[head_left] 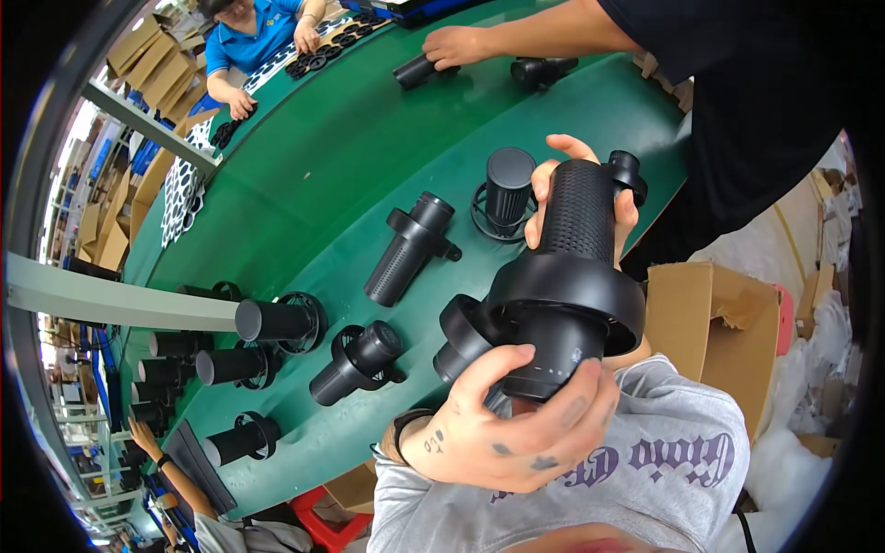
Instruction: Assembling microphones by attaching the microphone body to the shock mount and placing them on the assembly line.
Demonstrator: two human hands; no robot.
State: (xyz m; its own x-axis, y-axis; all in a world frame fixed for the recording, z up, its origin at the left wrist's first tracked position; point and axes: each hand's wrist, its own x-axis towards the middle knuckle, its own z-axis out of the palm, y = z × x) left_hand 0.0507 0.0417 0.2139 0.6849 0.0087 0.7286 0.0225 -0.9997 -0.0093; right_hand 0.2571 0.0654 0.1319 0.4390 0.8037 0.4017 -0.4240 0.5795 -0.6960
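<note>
In front of my chest I hold a black microphone (579,207) with a perforated mesh body, tilted, with a wide black ring mount (562,290) around it. My left hand (525,424) is closed around its smooth lower end. My right hand (544,184) grips the mesh part from behind; its palm is hidden. A small round knob piece (625,175) sticks out beside the mesh. Close to my left hand, another black ring-mounted piece (464,336) is partly covered by the held microphone. On the green surface lie similar microphones (410,249), and one (509,189) stands upright.
More microphones (277,320) are spread along the green conveyor (304,198) to the left. A person's hand (456,46) touches a black cylinder (415,72) across from me. A person in blue (253,41) handles black round parts. A cardboard box (682,323) stands at my right.
</note>
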